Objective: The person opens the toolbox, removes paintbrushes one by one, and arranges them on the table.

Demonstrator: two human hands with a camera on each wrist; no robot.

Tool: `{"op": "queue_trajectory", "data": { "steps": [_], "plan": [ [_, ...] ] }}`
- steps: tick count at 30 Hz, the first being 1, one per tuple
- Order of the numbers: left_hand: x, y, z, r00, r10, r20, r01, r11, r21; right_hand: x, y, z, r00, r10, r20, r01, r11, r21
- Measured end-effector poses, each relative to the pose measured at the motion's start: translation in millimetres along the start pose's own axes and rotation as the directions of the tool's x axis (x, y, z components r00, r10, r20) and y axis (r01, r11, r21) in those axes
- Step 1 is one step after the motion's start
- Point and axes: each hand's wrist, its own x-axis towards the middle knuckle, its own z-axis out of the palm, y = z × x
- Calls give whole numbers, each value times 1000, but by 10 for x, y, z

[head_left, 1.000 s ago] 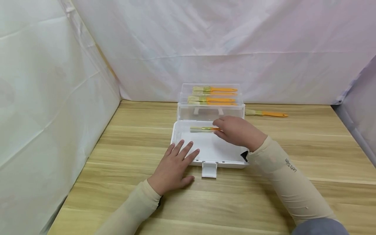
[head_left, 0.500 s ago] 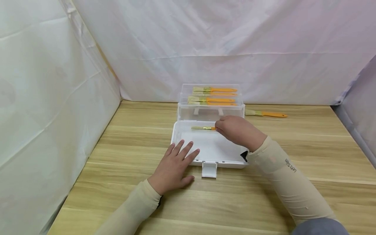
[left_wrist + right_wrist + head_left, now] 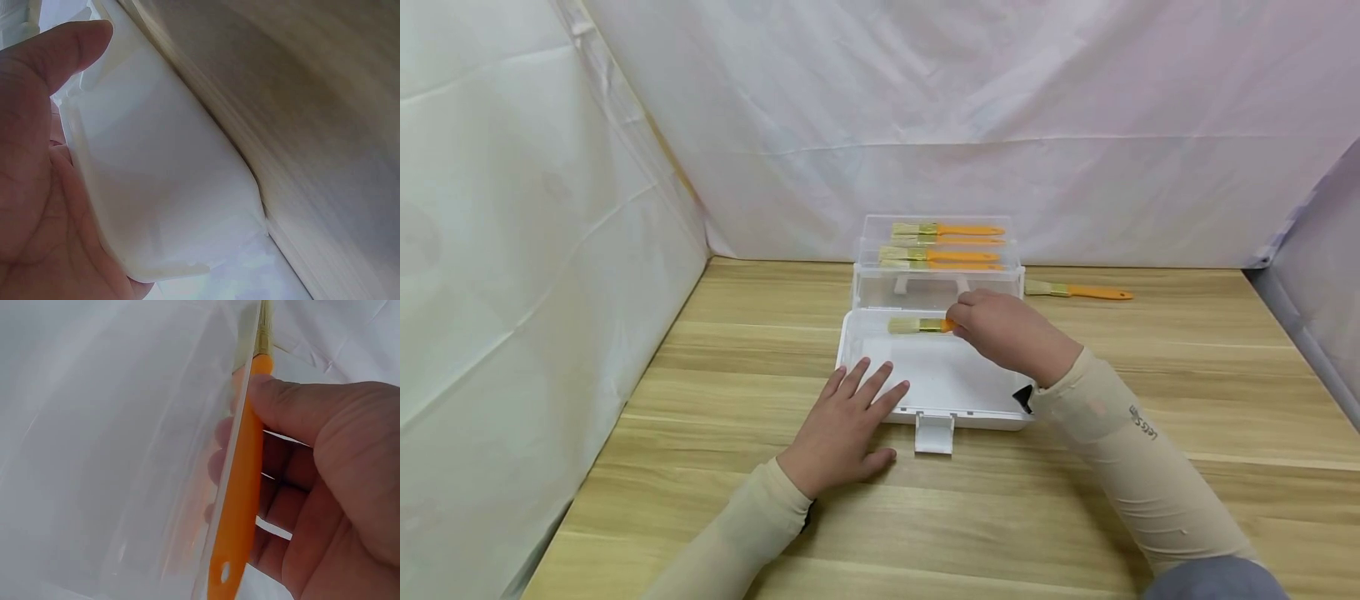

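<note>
In the head view, my right hand (image 3: 1003, 329) pinches the orange handle of a paintbrush (image 3: 917, 326) between thumb and fingers. The brush is level, its pale bristles to the left, above the rear of the white front half (image 3: 936, 375) of an opened plastic case. The right wrist view shows the orange handle (image 3: 240, 487) along a translucent edge. My left hand (image 3: 846, 425) lies over the front left rim of that half, fingers spread and straight. Its thumb (image 3: 81, 50) lies along the white outer wall (image 3: 169, 156) in the left wrist view.
The clear rear half (image 3: 936, 287) of the case stands behind, with several orange-handled paintbrushes (image 3: 958, 257) lying on its levels. Another paintbrush (image 3: 1097, 292) rests on the wooden table (image 3: 1150, 367) to the right. A latch (image 3: 934, 435) juts forward. White cloth (image 3: 925, 100) hangs behind.
The brush in my right hand has turned from showing its narrow edge to showing its broad face. My right fingers have closed more tightly round the handle. The left hand has stayed put.
</note>
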Motion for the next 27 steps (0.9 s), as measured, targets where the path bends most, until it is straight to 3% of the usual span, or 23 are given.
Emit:
{"op": "queue_trajectory", "data": {
  "steps": [11,18,27],
  "plan": [
    [0,-4,11,1000,2,-10,-2,1000,-6,-15,26,5,995,-30,-94,24,998,-63],
    [-3,-1,-2,1000,8,4,-8,1000,1,-54,-5,-51,990,20,-142,-48,981,-191],
    [-6,-11,6,1000,12,-14,-12,1000,-4,-82,-9,-66,981,63,-184,-97,979,-180]
  ]
}}
